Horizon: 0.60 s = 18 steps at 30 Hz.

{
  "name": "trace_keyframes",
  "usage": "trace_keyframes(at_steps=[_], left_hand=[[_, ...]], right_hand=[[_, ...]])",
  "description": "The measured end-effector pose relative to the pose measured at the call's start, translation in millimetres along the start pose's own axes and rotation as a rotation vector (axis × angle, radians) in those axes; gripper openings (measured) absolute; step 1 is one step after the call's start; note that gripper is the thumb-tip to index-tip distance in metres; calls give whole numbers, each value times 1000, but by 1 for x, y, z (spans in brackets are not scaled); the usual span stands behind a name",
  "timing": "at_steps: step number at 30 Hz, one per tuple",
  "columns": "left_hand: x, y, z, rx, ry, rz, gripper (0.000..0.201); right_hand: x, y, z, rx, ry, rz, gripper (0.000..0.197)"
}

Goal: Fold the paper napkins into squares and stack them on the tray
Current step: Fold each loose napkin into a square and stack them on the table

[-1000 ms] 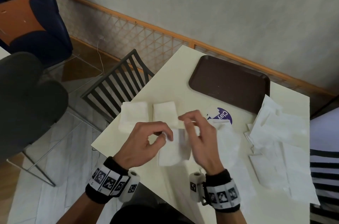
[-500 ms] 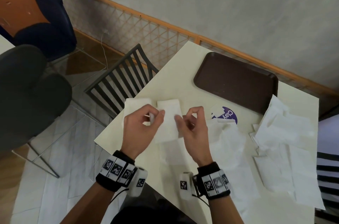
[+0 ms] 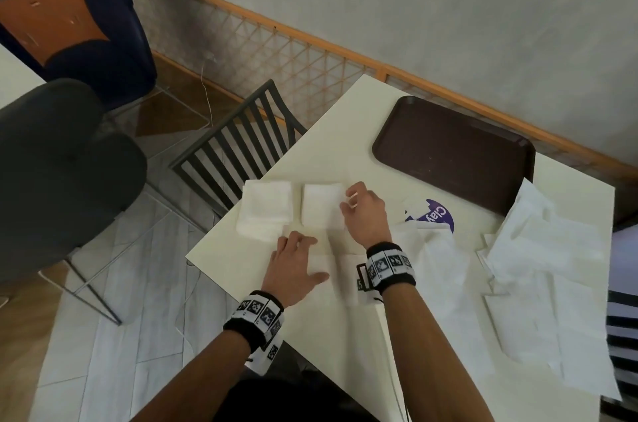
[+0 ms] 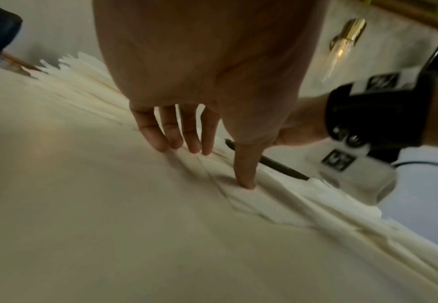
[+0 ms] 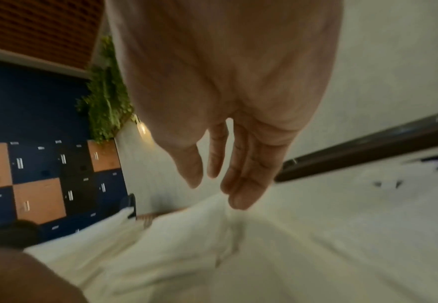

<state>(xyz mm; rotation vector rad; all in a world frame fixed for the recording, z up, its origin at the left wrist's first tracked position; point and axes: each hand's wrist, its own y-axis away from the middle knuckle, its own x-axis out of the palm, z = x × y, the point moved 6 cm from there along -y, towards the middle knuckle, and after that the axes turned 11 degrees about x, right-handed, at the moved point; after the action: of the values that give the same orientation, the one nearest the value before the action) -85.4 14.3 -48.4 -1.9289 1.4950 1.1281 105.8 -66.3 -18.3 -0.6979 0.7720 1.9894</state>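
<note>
Two stacks of folded white napkins lie near the table's left edge, the left stack [image 3: 266,211] and the right stack [image 3: 322,205]. My right hand [image 3: 352,202] hovers at the right stack's right edge; its fingers [image 5: 238,194] hang relaxed just above the paper and hold nothing. Nearer me, my left hand [image 3: 307,257] lies flat on an unfolded napkin [image 3: 341,269], with fingers [image 4: 176,143] and thumb pressing it onto the table. The brown tray [image 3: 452,152] sits at the back with nothing on it. A loose pile of unfolded napkins [image 3: 538,249] covers the right side.
A purple round sticker [image 3: 435,214] is on the cream table [image 3: 328,131] between the stacks and the pile. A black slatted chair [image 3: 241,149] stands against the table's left edge, and a grey padded chair [image 3: 51,162] stands further left. A wooden lattice rail [image 3: 276,52] runs behind.
Both hands carried the folded napkin up to the right stack and let it go there. My left hand then came back toward me and pressed flat on the unfolded napkin.
</note>
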Motion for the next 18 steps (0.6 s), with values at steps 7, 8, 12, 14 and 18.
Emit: trace_keyframes(at_steps=[7, 8, 12, 14, 18], left_hand=[[11, -9, -5, 66, 70, 53, 19], [9, -9, -7, 69, 104, 56, 15], [-15, -7, -15, 76, 312, -23, 26], [-39, -5, -22, 77, 440, -122, 30], [-86, -1, -42, 98, 697, -377, 50]], right_hand=[[1, 61, -47, -112, 542, 371, 40], [2, 67, -53, -129, 559, 351, 33], [-7, 80, -64, -135, 309, 315, 32], [-17, 84, -64, -104, 91, 310, 33], [-39, 93, -51, -105, -148, 204, 29]])
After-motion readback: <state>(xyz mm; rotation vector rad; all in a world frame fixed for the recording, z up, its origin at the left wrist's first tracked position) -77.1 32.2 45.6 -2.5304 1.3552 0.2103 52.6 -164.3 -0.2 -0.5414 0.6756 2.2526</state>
